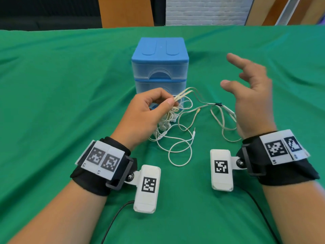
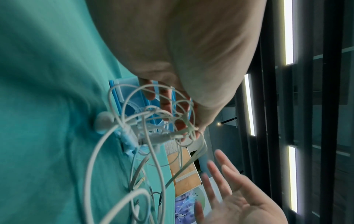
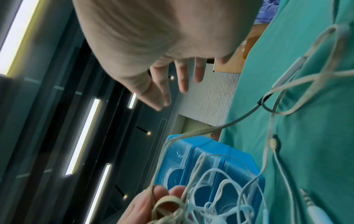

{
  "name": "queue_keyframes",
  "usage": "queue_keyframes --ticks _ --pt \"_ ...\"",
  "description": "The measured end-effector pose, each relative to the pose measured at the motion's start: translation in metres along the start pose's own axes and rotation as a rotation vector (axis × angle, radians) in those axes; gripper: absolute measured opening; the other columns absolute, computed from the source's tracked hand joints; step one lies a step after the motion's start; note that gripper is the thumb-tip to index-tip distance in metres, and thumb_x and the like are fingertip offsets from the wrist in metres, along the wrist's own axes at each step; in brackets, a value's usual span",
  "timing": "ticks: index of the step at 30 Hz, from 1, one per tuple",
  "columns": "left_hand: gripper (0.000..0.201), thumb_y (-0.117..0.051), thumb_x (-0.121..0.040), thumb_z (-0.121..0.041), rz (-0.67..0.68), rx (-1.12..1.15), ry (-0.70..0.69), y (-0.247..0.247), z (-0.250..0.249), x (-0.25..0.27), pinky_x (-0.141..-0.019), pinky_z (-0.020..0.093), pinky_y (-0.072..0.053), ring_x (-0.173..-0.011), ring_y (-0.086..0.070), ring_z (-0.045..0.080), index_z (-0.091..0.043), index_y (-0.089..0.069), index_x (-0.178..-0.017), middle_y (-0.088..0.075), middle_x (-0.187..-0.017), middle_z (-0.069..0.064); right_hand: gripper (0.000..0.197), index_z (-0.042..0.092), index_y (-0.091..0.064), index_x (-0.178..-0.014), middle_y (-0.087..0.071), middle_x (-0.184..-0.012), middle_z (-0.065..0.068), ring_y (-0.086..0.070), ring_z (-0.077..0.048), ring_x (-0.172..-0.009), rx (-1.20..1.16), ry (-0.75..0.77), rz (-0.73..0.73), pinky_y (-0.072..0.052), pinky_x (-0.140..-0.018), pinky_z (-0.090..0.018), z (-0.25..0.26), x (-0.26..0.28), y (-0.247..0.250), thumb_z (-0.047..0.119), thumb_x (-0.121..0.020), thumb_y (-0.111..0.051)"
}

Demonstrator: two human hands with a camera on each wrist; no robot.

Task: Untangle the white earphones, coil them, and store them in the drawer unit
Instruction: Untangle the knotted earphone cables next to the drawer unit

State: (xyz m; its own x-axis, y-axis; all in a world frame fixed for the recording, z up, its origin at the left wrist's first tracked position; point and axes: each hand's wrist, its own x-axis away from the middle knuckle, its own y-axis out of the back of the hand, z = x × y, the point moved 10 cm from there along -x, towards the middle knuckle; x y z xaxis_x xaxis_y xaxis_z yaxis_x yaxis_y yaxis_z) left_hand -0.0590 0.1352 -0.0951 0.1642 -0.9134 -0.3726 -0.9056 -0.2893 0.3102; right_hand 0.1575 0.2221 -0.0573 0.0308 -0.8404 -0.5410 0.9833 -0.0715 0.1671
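Observation:
The white earphones lie tangled on the green cloth in front of the blue drawer unit. My left hand pinches a bunch of their loops between thumb and fingers, lifting them just before the unit's lower drawer. From the pinch a cable runs right to a black joint and an inline remote. The jack plug rests on the cloth. My right hand hovers to the right of the unit, fingers spread and holding nothing. An earbud hangs in the left wrist view.
The green cloth covers the whole table. Both drawers of the unit look closed. Beyond the table's far edge stand wooden panels and a white brick wall. A black cable runs from my left wrist camera.

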Motion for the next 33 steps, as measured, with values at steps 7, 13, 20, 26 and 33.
queue_keyframes --ticks 7,13,20,26,33 --pt "0.015 -0.058 -0.101 -0.015 0.104 -0.014 -0.026 -0.011 -0.007 0.001 -0.08 0.02 -0.044 -0.084 -0.059 0.005 -0.009 -0.066 -0.09 -0.068 -0.086 -0.008 0.015 0.01 -0.075 -0.104 -0.076 -0.098 0.001 -0.066 0.001 -0.088 -0.025 0.073 0.607 -0.042 -0.074 -0.008 0.018 0.036 -0.074 0.013 -0.09 -0.072" --pt "0.016 -0.057 -0.095 -0.025 0.175 0.025 0.024 -0.019 -0.002 0.002 -0.098 0.044 -0.044 -0.094 -0.058 0.016 -0.014 -0.067 -0.09 -0.065 -0.103 0.017 0.009 0.006 -0.069 -0.087 -0.063 -0.07 -0.001 -0.049 -0.005 -0.064 -0.026 0.121 0.518 -0.04 -0.063 -0.018 0.022 0.03 -0.067 0.011 -0.094 -0.067" --pt "0.025 -0.062 -0.071 -0.044 0.189 -0.056 0.076 -0.022 0.01 0.004 -0.111 0.054 -0.035 -0.13 -0.047 0.026 -0.039 -0.064 -0.096 -0.061 -0.126 -0.007 0.01 0.006 -0.058 -0.092 -0.051 -0.067 0.001 -0.047 -0.005 -0.058 -0.125 0.119 0.221 -0.039 -0.059 -0.017 0.022 0.014 -0.04 0.011 -0.1 -0.055" --pt "0.022 -0.067 -0.083 -0.027 0.185 -0.112 0.062 -0.021 0.011 0.003 -0.094 0.035 -0.044 -0.112 -0.058 0.01 -0.034 -0.064 -0.103 -0.066 -0.112 -0.018 0.014 0.018 -0.052 -0.089 -0.05 -0.073 0.004 -0.05 -0.011 -0.058 -0.203 0.127 0.069 -0.041 -0.059 -0.02 0.022 0.009 -0.026 0.013 -0.103 -0.05" --pt "0.013 -0.067 -0.095 -0.02 -0.033 -0.034 0.01 0.003 0.0 -0.002 -0.079 0.023 -0.047 -0.083 -0.063 0.006 -0.009 -0.074 -0.094 -0.074 -0.092 0.004 0.014 0.02 -0.051 -0.088 -0.05 -0.071 0.003 -0.05 -0.015 -0.058 -0.217 0.065 -0.063 -0.043 -0.059 -0.027 0.007 0.001 -0.006 0.017 -0.102 -0.048"
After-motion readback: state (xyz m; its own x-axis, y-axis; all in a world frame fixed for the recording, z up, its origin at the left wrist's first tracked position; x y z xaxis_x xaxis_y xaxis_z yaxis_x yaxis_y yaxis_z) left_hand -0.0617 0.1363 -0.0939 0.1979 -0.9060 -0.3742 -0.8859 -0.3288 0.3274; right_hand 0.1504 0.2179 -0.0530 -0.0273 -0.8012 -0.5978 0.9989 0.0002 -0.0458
